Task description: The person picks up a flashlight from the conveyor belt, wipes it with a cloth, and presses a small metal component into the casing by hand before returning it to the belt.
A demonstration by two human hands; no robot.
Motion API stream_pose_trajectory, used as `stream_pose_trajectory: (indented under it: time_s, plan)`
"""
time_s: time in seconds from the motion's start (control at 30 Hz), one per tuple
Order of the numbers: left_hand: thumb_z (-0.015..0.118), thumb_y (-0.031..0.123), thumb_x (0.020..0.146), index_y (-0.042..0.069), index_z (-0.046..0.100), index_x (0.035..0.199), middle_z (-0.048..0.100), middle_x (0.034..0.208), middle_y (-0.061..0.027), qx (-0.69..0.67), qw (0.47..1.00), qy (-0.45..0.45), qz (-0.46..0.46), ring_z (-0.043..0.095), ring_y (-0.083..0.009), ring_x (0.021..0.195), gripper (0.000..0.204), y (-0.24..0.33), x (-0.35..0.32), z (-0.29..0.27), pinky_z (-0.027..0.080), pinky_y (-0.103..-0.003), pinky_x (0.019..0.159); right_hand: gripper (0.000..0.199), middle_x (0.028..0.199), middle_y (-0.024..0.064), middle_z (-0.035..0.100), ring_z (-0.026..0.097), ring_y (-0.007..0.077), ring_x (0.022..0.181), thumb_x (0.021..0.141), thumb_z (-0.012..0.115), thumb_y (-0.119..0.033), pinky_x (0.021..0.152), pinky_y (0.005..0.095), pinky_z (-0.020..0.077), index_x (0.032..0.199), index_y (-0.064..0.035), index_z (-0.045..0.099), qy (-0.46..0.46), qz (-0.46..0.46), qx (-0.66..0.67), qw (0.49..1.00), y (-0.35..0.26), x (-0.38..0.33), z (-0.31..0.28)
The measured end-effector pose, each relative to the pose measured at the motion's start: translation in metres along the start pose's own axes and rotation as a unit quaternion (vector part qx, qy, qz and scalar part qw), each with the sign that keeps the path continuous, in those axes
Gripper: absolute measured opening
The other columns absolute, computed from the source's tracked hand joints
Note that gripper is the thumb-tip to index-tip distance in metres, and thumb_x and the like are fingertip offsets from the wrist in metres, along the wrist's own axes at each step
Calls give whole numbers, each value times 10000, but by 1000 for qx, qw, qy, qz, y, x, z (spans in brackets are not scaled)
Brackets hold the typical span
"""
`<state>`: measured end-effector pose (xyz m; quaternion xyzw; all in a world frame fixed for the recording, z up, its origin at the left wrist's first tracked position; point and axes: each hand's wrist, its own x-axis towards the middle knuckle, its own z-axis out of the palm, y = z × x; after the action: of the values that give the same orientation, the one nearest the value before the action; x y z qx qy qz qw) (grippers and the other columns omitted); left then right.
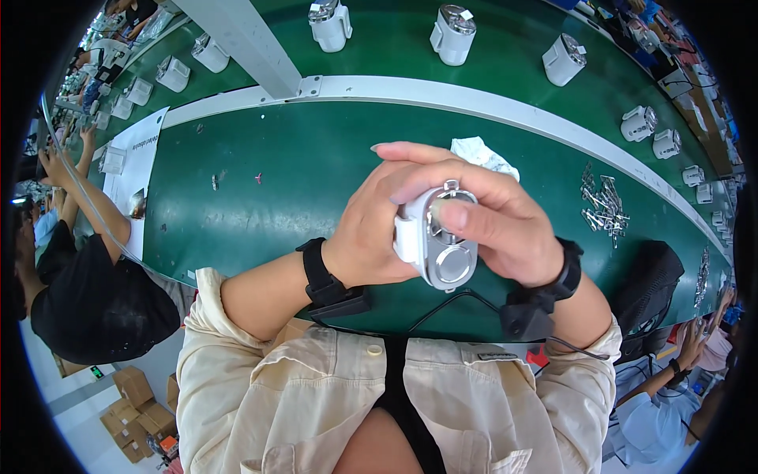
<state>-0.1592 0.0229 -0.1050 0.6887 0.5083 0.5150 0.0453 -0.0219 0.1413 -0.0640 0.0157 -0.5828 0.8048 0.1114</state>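
Observation:
Between my hands, over the near side of the green table, is a white housing with a silver oval face (454,266); its exact kind I cannot make out. My left hand (365,225) wraps round its left side, fingers closed against it. From the right, my right hand (509,217) grips the same housing, its thumb pressed on the upper part of the silver face and its fingers curled over the far side. The fingers partly hide the housing's top and back. Just beyond my right hand lies a crumpled white wipe or paper (483,155).
Small metal parts (606,207) lie heaped on the green table (229,189) to the right, near a black bag (649,284). Beyond a white rail (442,91), several similar white housings (454,39) stand in a row. A co-worker (99,300) sits at the left.

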Motion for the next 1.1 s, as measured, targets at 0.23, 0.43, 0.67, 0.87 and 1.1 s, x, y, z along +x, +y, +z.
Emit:
stream_pose_trajectory:
  time_s: [0.23, 0.43, 0.67, 0.87, 1.1]
  plan:
    - [862, 164, 636, 29, 384, 1279, 544, 1187, -170, 32, 999, 26, -6, 594, -307, 1014, 813, -7, -12, 10, 489, -392, 836, 351, 1427, 219, 414, 510, 233, 1212, 970, 520, -244, 983, 341, 413, 1191, 23, 579, 54, -22, -59, 997, 13, -2, 8]
    - [867, 163, 621, 39, 436, 1241, 573, 1125, -149, -7, 998, 20, -62, 613, -328, 948, 766, -1, -16, -1, 504, -383, 787, 384, 1410, 184, 454, 514, 235, 1217, 977, 523, -267, 993, 348, 422, 1216, 30, 564, 141, 33, 55, 988, 6, 4, 30]
    - [888, 217, 616, 48, 445, 1244, 589, 1096, -117, -113, 990, 30, -83, 620, -285, 932, 787, -4, -29, -19, 501, -364, 797, 329, 1108, 128, 604, 581, 252, 988, 790, 704, -148, 836, 344, 465, 1089, -17, 671, 116, -246, -609, 745, -20, 3, 26]
    - [881, 218, 621, 48, 457, 1229, 589, 1080, -124, -108, 990, 36, -89, 610, -291, 920, 761, -8, -34, -22, 498, -372, 787, 328, 885, 81, 597, 563, 250, 821, 612, 770, -36, 692, 357, 453, 937, -33, 720, 85, -256, -666, 695, -20, 8, 43]
    - [868, 214, 629, 43, 467, 1211, 588, 1045, -136, -85, 993, 25, -78, 599, -316, 895, 728, -14, -37, -18, 497, -382, 766, 298, 833, 89, 599, 565, 247, 727, 608, 764, 17, 620, 336, 450, 896, 4, 690, 80, -253, -662, 701, -13, 8, 40]
